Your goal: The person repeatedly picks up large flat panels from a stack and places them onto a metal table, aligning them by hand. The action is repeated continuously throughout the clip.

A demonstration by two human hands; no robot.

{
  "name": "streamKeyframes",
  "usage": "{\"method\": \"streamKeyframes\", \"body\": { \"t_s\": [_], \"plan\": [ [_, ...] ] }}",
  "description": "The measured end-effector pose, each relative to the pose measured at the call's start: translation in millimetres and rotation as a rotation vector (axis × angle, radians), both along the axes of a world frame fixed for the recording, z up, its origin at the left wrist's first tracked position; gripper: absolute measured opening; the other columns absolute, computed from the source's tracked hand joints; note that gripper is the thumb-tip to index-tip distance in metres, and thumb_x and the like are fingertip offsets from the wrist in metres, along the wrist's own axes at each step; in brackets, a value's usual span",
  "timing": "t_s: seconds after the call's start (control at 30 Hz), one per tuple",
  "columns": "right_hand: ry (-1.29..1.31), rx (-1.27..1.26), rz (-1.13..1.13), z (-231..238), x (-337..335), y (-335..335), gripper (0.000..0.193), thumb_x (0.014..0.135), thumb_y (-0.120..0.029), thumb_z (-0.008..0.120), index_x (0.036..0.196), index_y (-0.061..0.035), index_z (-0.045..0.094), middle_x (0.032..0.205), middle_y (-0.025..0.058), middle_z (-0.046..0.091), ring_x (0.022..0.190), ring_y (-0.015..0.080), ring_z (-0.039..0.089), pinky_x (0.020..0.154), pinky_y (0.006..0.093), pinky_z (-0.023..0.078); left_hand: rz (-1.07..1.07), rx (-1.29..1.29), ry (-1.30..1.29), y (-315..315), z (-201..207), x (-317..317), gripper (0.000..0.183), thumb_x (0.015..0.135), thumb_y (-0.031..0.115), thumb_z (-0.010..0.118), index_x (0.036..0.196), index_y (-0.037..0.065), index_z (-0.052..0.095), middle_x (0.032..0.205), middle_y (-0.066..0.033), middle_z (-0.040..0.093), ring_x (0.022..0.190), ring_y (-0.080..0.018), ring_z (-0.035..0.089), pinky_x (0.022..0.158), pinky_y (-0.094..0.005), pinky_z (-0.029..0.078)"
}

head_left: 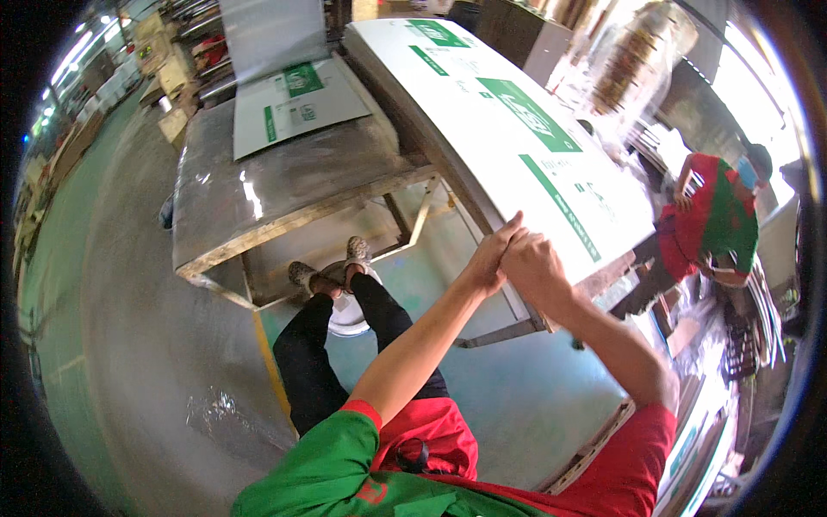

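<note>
Both of my hands are together over the near-left edge of a long white sheet printed in green, on top of a stack. My left hand is closed, its thumb side up, pressed against the fingers of my right. Curled into a fist beside it is my right hand. The fingers overlap, so whatever they hold, if anything, is hidden. To the left, a smaller-looking white sheet with green print lies on a metal-topped table, under a grey upright panel.
Under the table, my feet rest by a round white base. At the right stands another person in a red and green shirt, near stacked sheets and plastic wrap. A large plastic-wrapped roll is behind the stack.
</note>
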State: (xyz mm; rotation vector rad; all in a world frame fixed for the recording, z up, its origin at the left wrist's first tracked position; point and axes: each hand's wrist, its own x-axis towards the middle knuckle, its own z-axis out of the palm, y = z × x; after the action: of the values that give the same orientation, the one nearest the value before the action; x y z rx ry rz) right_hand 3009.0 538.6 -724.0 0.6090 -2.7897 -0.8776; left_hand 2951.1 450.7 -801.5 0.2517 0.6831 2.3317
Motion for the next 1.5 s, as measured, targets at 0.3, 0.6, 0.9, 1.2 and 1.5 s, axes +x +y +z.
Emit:
{"method": "streamKeyframes", "body": {
  "t_s": [0.3,0.6,0.9,1.2,1.5],
  "plan": [
    [0.912,-0.723,-0.757,-6.1,54.9,76.2,0.040,0.092,-0.025,0.062,0.125,-0.0023,0.062,0.119,0.0227,0.062,0.112,0.0320,0.056,0.094,0.0404,0.045,0.678,-0.957,0.178,-334.2,48.1,87.5,0.039,0.085,0.035,0.068,0.094,-0.003,0.070,0.077,-0.0115,0.067,0.065,-0.0211,0.063,0.065,-0.0350,0.051],
    [-0.253,-1.479,-0.695,-172.5,140.8,-14.9,0.036,0.093,-0.031,0.061,0.104,0.0027,0.066,0.072,0.0102,0.061,0.068,0.0145,0.051,0.063,0.0349,0.045,0.735,-1.028,-0.429,-472.9,9.6,316.7,0.032,0.090,0.024,0.068,0.110,0.000,0.064,0.100,-0.0082,0.068,0.086,-0.0184,0.063,0.076,-0.0345,0.051],
    [-0.414,-1.640,-0.867,-208.0,194.3,8.2,0.035,0.096,-0.033,0.058,0.095,0.0016,0.067,0.066,0.0024,0.060,0.065,0.0125,0.054,0.058,0.0332,0.044,0.789,-1.314,-0.330,-432.5,-68.3,363.8,0.033,0.094,0.026,0.065,0.113,-0.001,0.061,0.101,-0.0043,0.064,0.087,-0.0130,0.057,0.078,-0.0331,0.049],
    [-0.220,-1.373,-0.773,-247.5,94.6,-12.1,0.038,0.096,-0.034,0.059,0.101,0.0019,0.069,0.065,0.0062,0.055,0.061,0.0123,0.043,0.056,0.0343,0.039,0.777,-1.405,-0.259,-447.7,-66.5,253.1,0.039,0.095,0.033,0.063,0.113,-0.001,0.063,0.101,-0.0040,0.064,0.090,-0.0129,0.056,0.081,-0.0301,0.047],
    [-0.040,-1.324,-0.566,-231.0,-34.1,-26.4,0.034,0.097,-0.030,0.061,0.096,0.0026,0.069,0.075,0.0161,0.066,0.068,0.0177,0.060,0.064,0.0347,0.048,0.800,-1.042,-0.363,-471.2,-150.7,153.4,0.052,0.091,0.041,0.067,0.116,-0.004,0.062,0.107,-0.0122,0.066,0.095,-0.0198,0.063,0.082,-0.0369,0.051]
  ]
}}
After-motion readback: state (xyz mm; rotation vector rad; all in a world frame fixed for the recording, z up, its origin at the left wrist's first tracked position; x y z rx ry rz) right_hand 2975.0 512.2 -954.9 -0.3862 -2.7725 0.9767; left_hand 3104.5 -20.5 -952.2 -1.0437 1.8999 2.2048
